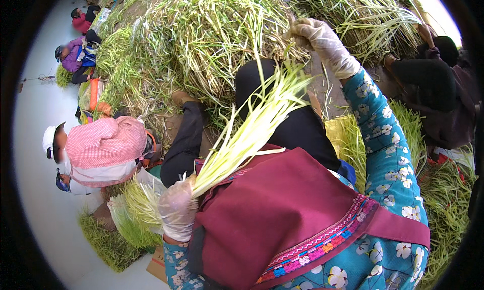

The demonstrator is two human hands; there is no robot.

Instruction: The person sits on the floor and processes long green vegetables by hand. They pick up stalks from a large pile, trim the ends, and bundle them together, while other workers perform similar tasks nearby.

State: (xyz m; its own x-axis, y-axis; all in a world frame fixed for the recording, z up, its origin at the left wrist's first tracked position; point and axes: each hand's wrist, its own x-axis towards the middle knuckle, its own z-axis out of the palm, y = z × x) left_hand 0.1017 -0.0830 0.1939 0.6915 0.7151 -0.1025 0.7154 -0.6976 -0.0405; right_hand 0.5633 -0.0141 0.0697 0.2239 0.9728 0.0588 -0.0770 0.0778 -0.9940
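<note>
My left hand [177, 209], in a thin whitish glove, is closed round the lower end of a bunch of long pale green stalks [247, 141]. The bunch slants up and to the right across my lap, its loose tips spreading over my dark trouser leg. My right hand [317, 40], gloved the same way, is raised in front of a big heap of stalks [227, 43]. Its fingers are curled into a pinch, and what they hold, if anything, cannot be made out. A dark red apron [282, 204] covers my front.
More stalks lie beside my left hand in a pale bundle [141, 204] and to my right by a yellow sack [340, 131]. A person in a pink checked top [106, 141] sits close on the left. Another person [438, 88] sits at the right, near a second heap [363, 18].
</note>
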